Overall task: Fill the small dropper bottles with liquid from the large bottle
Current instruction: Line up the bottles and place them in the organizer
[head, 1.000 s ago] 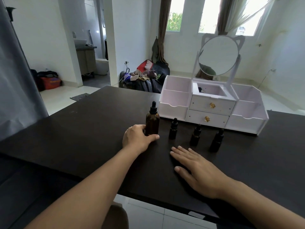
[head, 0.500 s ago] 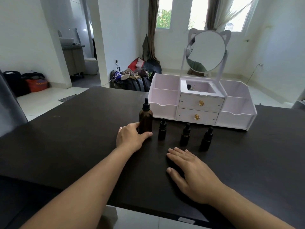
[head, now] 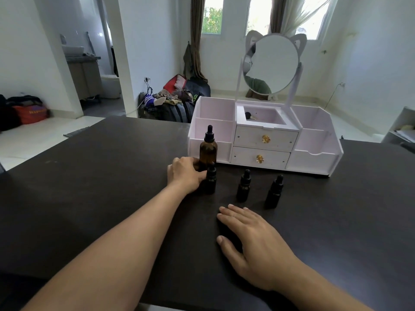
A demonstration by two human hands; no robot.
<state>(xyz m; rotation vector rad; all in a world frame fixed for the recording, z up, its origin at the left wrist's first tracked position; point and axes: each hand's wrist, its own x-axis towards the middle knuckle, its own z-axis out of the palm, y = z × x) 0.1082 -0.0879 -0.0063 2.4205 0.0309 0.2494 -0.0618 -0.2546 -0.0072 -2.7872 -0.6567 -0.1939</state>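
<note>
Head view gives me one large brown bottle (head: 208,153) and three small dropper bottles (head: 243,186), all capped and upright on the dark table (head: 89,187), just in front of the white organizer (head: 265,140) with its round mirror (head: 270,63). My left hand (head: 185,175) has its fingers curled round the base of the large bottle, with the nearest small bottle (head: 211,181) right against it. My right hand (head: 253,241) lies flat on the table, fingers straight and slightly spread, holding nothing, nearer me than the small bottles
</note>
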